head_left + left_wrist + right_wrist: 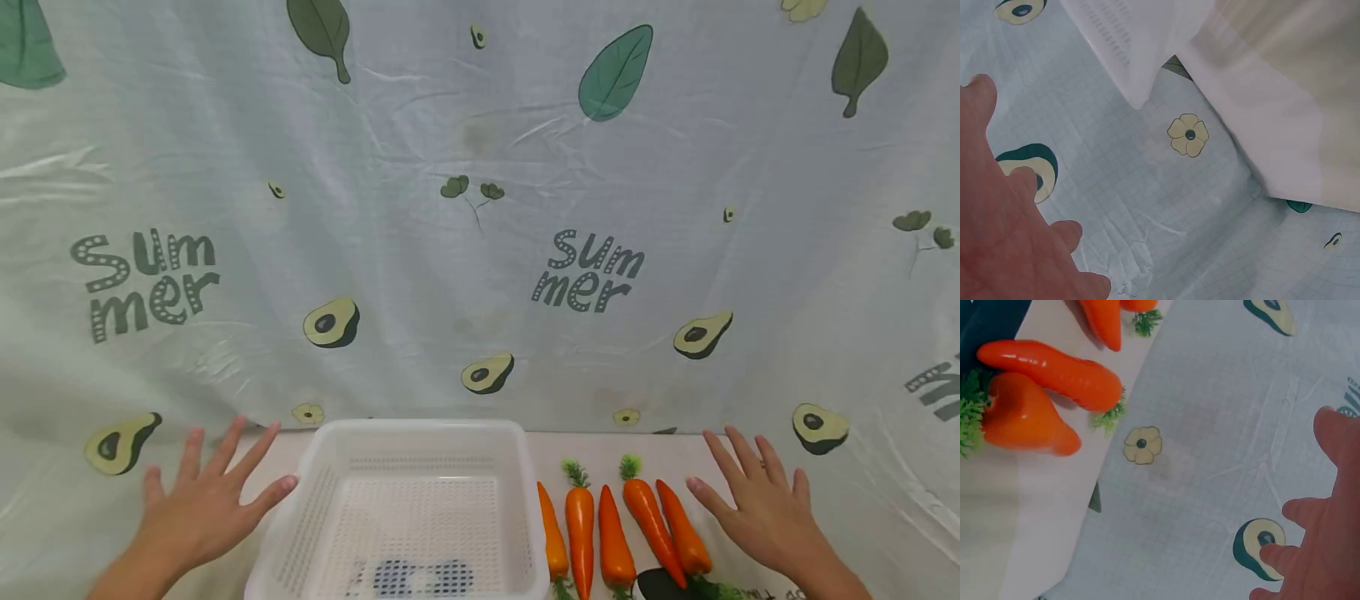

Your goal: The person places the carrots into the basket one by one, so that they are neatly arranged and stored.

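A white perforated basket [517, 483] sits at the near middle of the table, and nothing lies in it. Several orange carrots [579, 533] with green tops lie in a row just right of it. My left hand [206, 496] hovers flat to the left of the basket, fingers spread and straight, holding nothing. My right hand [757, 496] is spread the same way to the right of the carrots, close to the outermost carrot [684, 527]. In the wrist views the left hand [1007, 240] and right hand [1322, 537] show bare over the printed cloth, beside carrots [1054, 372].
A pale cloth [480, 208] printed with avocados, leaves and the word "Summer" hangs behind and drapes onto the table. A dark object [660, 585] lies at the near edge beneath the carrots. The basket corner [1138, 59] shows in the left wrist view.
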Action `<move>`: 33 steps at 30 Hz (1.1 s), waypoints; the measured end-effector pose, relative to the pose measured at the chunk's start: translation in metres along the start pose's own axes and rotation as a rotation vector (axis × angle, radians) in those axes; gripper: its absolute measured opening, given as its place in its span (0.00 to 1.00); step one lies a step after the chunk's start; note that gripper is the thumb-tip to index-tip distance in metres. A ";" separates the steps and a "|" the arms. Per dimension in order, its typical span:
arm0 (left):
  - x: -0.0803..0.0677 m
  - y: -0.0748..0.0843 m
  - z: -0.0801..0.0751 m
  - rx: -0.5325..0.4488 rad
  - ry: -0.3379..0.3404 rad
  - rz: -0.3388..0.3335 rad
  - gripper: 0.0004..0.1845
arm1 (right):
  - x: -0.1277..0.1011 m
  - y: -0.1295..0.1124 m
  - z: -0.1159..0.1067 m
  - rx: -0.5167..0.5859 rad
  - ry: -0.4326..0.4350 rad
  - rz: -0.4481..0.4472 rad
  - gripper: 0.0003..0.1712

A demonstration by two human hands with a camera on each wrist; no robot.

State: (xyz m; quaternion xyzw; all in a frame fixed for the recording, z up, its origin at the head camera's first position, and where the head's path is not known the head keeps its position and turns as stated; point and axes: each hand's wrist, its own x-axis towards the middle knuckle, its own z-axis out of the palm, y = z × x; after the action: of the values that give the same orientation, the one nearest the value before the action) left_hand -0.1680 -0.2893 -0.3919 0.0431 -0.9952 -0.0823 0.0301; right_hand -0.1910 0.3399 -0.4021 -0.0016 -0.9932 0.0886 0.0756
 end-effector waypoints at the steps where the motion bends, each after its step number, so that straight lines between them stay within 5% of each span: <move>1: -0.001 0.000 0.000 0.002 -0.003 -0.004 0.51 | 0.000 -0.001 0.002 -0.003 -0.002 -0.005 0.54; 33: -0.006 -0.012 0.020 -0.027 -0.057 -0.005 0.54 | -0.010 -0.011 0.024 -0.026 -0.066 0.004 0.56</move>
State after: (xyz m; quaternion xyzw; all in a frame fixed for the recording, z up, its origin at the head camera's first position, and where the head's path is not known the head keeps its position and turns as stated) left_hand -0.1620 -0.2976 -0.4137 0.0428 -0.9943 -0.0972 0.0022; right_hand -0.1843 0.3242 -0.4251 -0.0016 -0.9962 0.0757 0.0426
